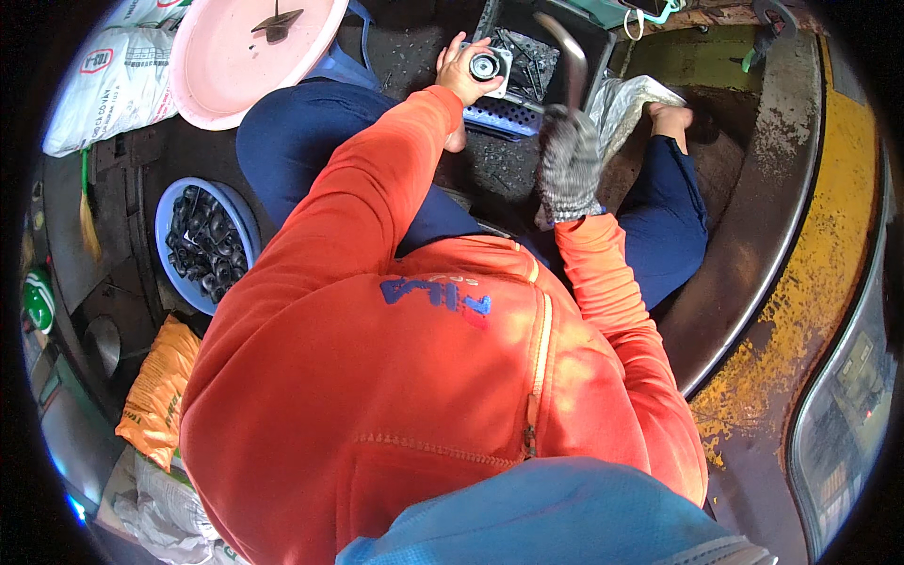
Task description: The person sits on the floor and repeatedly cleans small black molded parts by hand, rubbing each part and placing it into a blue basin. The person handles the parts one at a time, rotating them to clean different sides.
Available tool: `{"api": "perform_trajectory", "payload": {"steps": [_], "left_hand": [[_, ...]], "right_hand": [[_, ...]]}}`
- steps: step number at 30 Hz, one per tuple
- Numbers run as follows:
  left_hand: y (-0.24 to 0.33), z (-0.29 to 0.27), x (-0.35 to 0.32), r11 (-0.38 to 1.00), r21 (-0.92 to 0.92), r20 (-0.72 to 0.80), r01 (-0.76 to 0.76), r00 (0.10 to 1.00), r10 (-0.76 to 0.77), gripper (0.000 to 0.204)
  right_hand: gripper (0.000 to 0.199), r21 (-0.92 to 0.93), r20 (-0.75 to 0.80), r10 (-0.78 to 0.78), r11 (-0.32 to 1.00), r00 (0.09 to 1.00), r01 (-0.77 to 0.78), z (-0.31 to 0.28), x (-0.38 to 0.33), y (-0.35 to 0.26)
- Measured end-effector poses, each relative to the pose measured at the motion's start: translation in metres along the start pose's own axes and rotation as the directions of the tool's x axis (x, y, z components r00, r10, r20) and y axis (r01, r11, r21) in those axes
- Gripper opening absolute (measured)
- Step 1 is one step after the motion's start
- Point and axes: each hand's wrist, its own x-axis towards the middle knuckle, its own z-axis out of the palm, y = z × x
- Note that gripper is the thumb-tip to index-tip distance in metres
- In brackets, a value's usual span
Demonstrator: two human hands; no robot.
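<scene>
Left hand [457, 75] curls around a round part [484, 65] while right hand [569, 168] clenches a tool [571, 56].

small workshop, by the look of it; work done at floor level. tells: pale blue tub [249, 226] packed with loose black parts [200, 235], black crate [599, 68] of thin dark metal pieces [535, 72], curved metal tool [566, 42] up in a grey knit work glove [569, 162]. dark, gritty floor [400, 71] with specks scattered about. yellow-painted edge [796, 311] on the right, paint badly worn, brown showing through. pink basin [221, 71] with a dark piece [278, 26] in it, stuffed white sack [118, 99] beside it, orange bag [155, 388] lower left. standalone shop or a corner of a home: can't tell.
</scene>
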Motion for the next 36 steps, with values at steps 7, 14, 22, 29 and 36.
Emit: {"api": "perform_trajectory", "payload": {"steps": [7, 14, 22, 29, 36], "left_hand": [[0.002, 0.001, -0.001, 0.998, 0.065, 0.013, 0.018, 1.0, -0.018, 0.05], [-0.001, 0.002, -0.001, 0.994, 0.106, 0.051, 0.011, 0.999, -0.016, 0.055], [0.001, 0.0, -0.001, 1.0, 0.017, 0.05, 0.018, 0.999, -0.018, 0.055], [0.001, 0.0, -0.003, 0.999, -0.032, 0.0, -0.037, 0.999, 0.037, 0.054], [-0.001, 0.002, -0.002, 1.0, -0.001, 0.003, -0.01, 1.0, 0.01, 0.056]], "right_hand": [[0.036, -0.547, 0.218, 0.157, 0.837, 0.963, -0.013, 0.019, 0.009, 0.024], [0.057, -0.574, 0.261, 0.384, 0.799, 0.885, -0.178, 0.017, 0.013, 0.024], [0.029, -0.526, 0.27, 0.017, 0.84, 0.963, 0.133, 0.022, 0.007, 0.046], [0.026, -0.605, 0.211, 0.157, 0.796, 0.965, 0.003, 0.026, 0.004, 0.037], [0.042, -0.469, 0.201, 0.28, 0.869, 0.939, -0.159, 0.018, 0.008, 0.02]]}}
